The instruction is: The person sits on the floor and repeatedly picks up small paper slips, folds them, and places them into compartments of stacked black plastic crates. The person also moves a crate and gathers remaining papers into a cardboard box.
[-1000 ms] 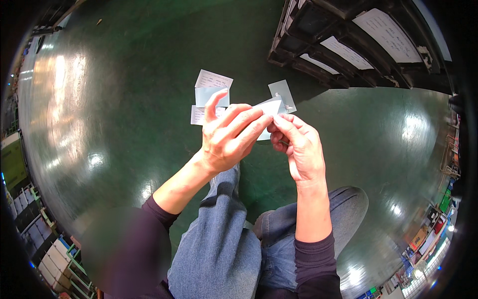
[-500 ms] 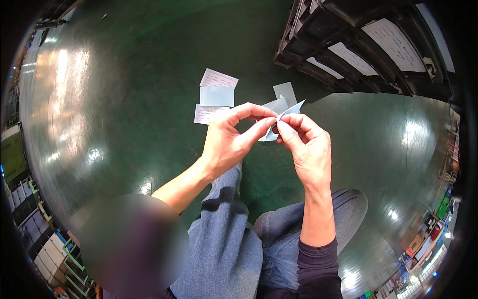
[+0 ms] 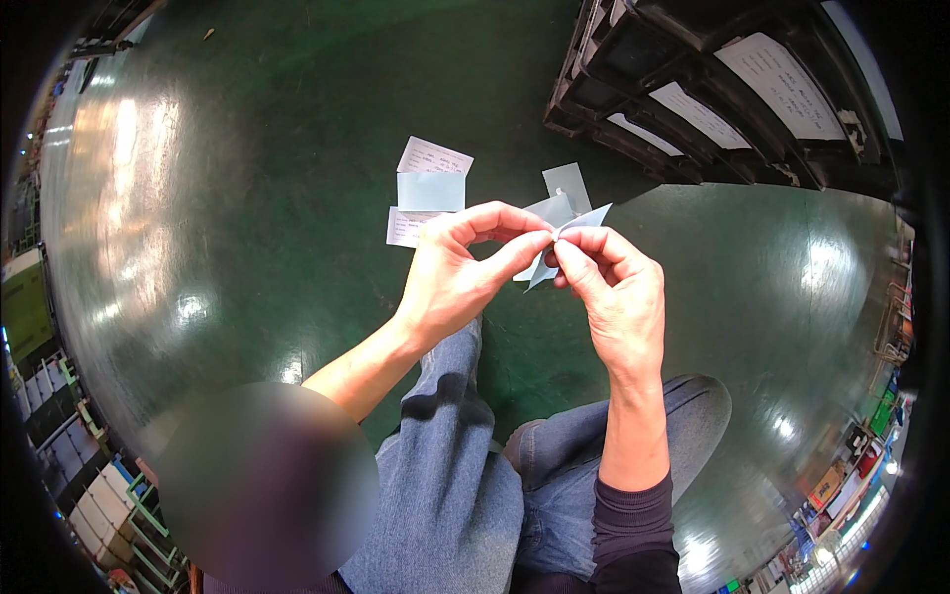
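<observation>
A folded or bent light-blue paper slip [image 3: 590, 218] is held up in front of me. My right hand [image 3: 625, 307] pinches it between thumb and forefinger. The thumb and forefinger of my left hand [image 3: 455, 267] close on the slip's edge at the same spot, fingertips of both hands nearly touching. Below them on the floor lie more slips: a pale blue one [image 3: 564, 182] beyond the hands and another [image 3: 550, 208] partly covered. Further left are a white printed slip [image 3: 435, 156], a light-blue one [image 3: 431, 192] and another white one [image 3: 402, 228], overlapping in a column.
Dark crates [image 3: 683, 79] with white paper sheets on their sides stand at the upper right. Under me is a glossy green floor [image 3: 267, 198]; my jeans-clad legs [image 3: 455, 475] are folded close below the hands. Racks and goods line the far left and right rims.
My right hand has shifted slightly to the right with the light-blue slip, which has turned a little. My left hand has barely moved, and the slips on the floor stay put.
</observation>
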`<control>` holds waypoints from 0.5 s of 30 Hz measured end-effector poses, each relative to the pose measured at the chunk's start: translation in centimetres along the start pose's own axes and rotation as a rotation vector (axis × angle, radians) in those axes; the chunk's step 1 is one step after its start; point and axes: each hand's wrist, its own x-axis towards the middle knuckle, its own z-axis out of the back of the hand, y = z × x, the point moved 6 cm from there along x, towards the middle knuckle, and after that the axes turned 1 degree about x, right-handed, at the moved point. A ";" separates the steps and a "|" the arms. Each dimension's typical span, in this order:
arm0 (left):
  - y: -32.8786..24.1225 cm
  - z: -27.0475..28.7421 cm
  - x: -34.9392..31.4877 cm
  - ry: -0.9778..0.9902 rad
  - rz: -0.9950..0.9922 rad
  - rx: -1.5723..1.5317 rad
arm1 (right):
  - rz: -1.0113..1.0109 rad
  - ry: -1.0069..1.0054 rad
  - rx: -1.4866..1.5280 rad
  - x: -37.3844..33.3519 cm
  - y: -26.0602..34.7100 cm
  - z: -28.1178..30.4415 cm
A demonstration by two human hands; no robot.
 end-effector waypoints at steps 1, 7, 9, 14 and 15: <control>0.0 -0.1 0.0 0.003 0.007 -0.005 | 0.004 0.002 -0.007 0.0 0.1 0.0; -0.1 -0.3 0.1 0.000 0.009 -0.016 | 0.011 0.003 -0.004 0.0 0.4 0.3; -0.1 -0.4 0.2 0.004 0.005 -0.016 | 0.010 0.003 0.003 0.0 0.4 0.5; -0.3 -0.7 0.5 -0.006 -0.023 0.005 | 0.003 -0.013 -0.007 -0.1 0.5 0.7; -0.4 -0.8 0.5 -0.019 -0.033 0.001 | -0.001 -0.014 -0.011 -0.1 0.5 0.7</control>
